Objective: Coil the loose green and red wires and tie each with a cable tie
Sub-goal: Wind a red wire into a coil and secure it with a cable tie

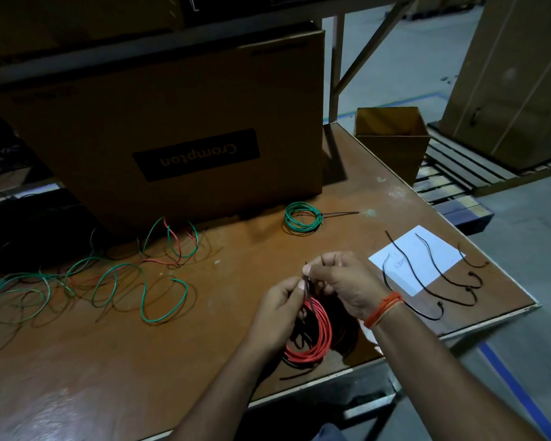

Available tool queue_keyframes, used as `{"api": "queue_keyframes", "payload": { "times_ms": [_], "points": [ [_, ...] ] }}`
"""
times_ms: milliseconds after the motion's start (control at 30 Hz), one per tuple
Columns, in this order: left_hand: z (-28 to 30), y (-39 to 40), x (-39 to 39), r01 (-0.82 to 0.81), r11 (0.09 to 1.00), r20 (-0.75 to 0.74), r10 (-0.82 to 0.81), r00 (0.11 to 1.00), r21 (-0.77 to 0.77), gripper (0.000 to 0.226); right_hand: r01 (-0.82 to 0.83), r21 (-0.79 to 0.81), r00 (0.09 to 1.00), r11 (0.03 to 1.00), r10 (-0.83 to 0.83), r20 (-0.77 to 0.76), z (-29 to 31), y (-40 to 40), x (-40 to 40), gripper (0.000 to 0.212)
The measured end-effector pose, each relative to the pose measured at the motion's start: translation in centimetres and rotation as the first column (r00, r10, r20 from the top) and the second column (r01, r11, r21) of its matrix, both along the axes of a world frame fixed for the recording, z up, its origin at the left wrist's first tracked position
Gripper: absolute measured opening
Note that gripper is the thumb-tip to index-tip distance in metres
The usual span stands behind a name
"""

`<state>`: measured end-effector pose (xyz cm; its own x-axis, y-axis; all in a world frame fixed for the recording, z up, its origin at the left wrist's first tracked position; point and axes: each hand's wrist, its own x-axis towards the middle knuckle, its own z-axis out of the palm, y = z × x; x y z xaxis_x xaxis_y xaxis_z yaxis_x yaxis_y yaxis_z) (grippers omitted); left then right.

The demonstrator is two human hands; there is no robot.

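Red wire coil [312,338]: held above the brown table [140,361], hanging below both hands. The left hand [279,308] grips the top of the coil with curled fingers. The right hand [341,281], just above and to the right of the left, pinches the thin black cable tie [306,281] that stands up from the coil's top between the two hands. An orange thread band [383,308] circles the right wrist.

Green wire coil [302,217]: lying on the table well beyond the hands, already bound, with the tail of its black tie [341,213] pointing right.

Loose wires [109,275]: green and red strands sprawled on the table, far to the left of the left hand.

Spare cable ties [439,281]: several black ones laid out to the right of the right hand, some crossing a white sheet of paper [427,249].

Containers: a large brown carton [172,122], closed, printed "Crompton" upside down, standing beyond the hands and behind the loose wires; contents not visible. A small open cardboard box [392,138], far beyond and to the right of the right hand, off the table's far corner; the inner walls that show are bare, and its bottom is out of sight.
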<state>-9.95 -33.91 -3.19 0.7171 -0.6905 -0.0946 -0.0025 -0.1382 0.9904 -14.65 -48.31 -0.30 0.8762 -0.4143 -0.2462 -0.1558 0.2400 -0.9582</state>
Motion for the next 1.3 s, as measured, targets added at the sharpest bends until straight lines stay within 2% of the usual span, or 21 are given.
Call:
{"api": "queue_keyframes", "payload": {
  "times_ms": [167, 233, 333, 433, 533, 667, 833, 900, 967, 1067, 1100, 1167, 1233, 1300],
  "points": [
    [0.5, -0.3, 0.4, -0.086, 0.996, -0.201, 0.092, 0.975, 0.038, 0.030, 0.029, -0.243, 0.997, 0.970, -0.009, 0.081, 0.6, 0.2, 0.0, 0.017],
    [0.5, -0.4, 0.8, -0.111, 0.993, -0.230, 0.118, 0.966, 0.040, 0.035, 0.041, -0.216, 0.995, 0.976, -0.021, 0.093, 0.5, 0.6, 0.0, 0.014],
    [0.5, -0.3, 0.9, -0.107, 0.993, -0.183, 0.116, 0.976, 0.057, 0.033, 0.050, -0.164, 0.996, 0.985, -0.036, 0.085, 0.0, 0.6, -0.1, 0.011],
    [0.8, -0.1, 0.9, -0.107, 0.991, -0.143, 0.118, 0.983, 0.086, 0.027, 0.043, -0.118, 0.998, 0.992, -0.038, 0.044, -0.3, 0.3, -0.2, 0.014],
    [1.3, -0.3, 0.8, -0.092, 0.996, -0.119, 0.093, 0.989, 0.017, 0.028, 0.031, -0.091, 0.999, 0.995, -0.029, 0.025, -0.7, 0.3, 0.0, 0.023],
    [1.6, -0.6, 0.7, -0.051, 0.996, -0.042, 0.054, 0.998, 0.074, 0.035, 0.182, -0.211, 0.983, 0.960, -0.177, 0.042, -0.7, 0.4, 0.7, 0.019],
    [0.9, -0.3, 0.4, -0.089, 0.989, -0.049, 0.095, 0.994, 0.120, 0.030, 0.376, -0.379, 0.926, 0.846, -0.357, 0.122, 0.3, -0.7, 1.1, 0.016],
    [0.5, -0.3, 0.5, -0.085, 0.988, -0.024, 0.089, 0.996, 0.131, 0.027, 0.451, -0.398, 0.892, 0.799, -0.418, 0.172, 0.9, -1.4, 1.3, 0.017],
    [0.3, -0.4, 0.5, -0.071, 0.991, -0.013, 0.073, 0.997, 0.112, 0.034, 0.535, -0.383, 0.845, 0.753, -0.485, 0.227, 1.7, -2.1, 1.5, 0.018],
    [0.2, -0.7, 0.7, -0.077, 0.989, 0.014, 0.076, 0.997, 0.123, 0.032, 0.590, -0.363, 0.807, 0.721, -0.512, 0.295, 2.3, -2.2, 1.8, 0.013],
    [0.3, -0.8, 0.8, -0.083, 0.990, 0.010, 0.083, 0.997, 0.114, 0.030, 0.569, -0.351, 0.821, 0.743, -0.490, 0.292, 2.3, -2.1, 2.0, 0.013],
    [0.5, -1.0, 1.1, -0.115, 0.989, -0.031, 0.118, 0.992, 0.094, 0.030, 0.435, -0.293, 0.897, 0.851, -0.384, 0.218, 2.1, -1.9, 2.3, 0.015],
    [0.9, -0.9, 1.2, -0.153, 0.985, -0.082, 0.160, 0.984, 0.081, 0.030, 0.219, -0.268, 0.976, 0.938, -0.213, 0.053, 1.7, -1.7, 2.2, 0.017],
    [1.0, -0.8, 1.3, -0.159, 0.985, -0.102, 0.165, 0.981, 0.065, 0.039, 0.010, -0.230, 0.996, 0.973, -0.030, -0.083, 0.9, -0.9, 1.7, 0.019]
  ]
}}
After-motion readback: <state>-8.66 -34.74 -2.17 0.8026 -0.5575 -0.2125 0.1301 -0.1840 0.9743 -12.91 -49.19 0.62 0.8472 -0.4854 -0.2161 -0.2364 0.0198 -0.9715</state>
